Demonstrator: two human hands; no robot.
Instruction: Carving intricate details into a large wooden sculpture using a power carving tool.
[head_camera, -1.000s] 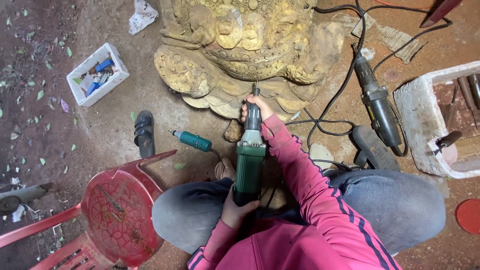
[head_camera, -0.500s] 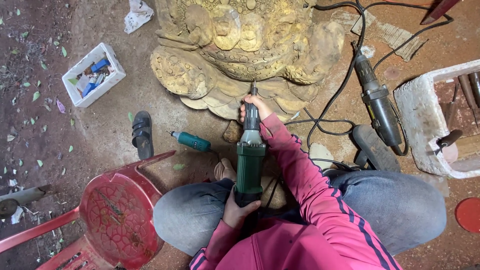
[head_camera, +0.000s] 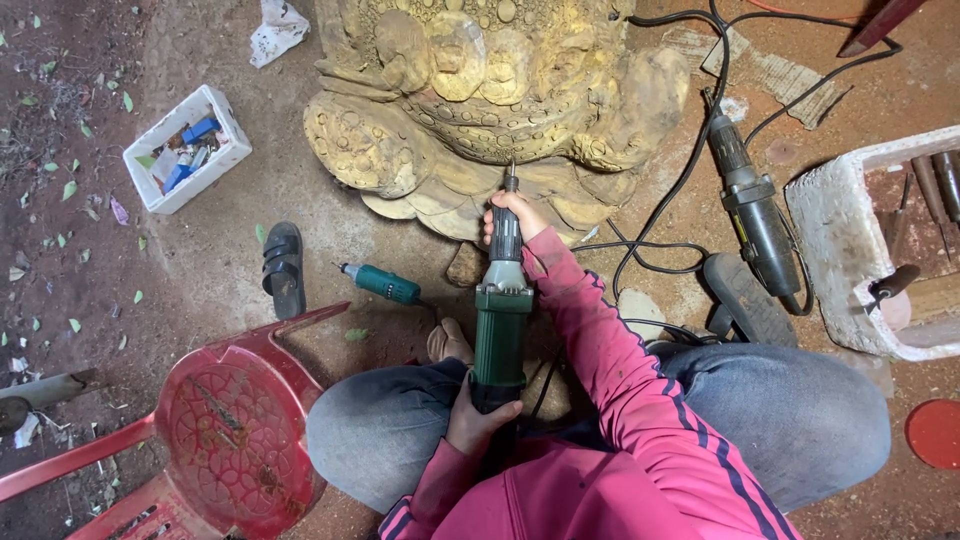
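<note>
Large pale yellow carved wooden sculpture (head_camera: 480, 100) is standing on the dirt floor (head_camera: 230, 210). Green-bodied electric die grinder (head_camera: 500, 310) is pointing its bit at the carving's lower edge. Right hand (head_camera: 510, 215) fingers are wrapping shut around the grinder's black neck; left hand (head_camera: 478, 420) fingers are gripping its rear end.

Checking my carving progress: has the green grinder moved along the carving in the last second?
No. The bit of the green grinder meets the same spot on the lower edge of the wooden carving as before.
</note>
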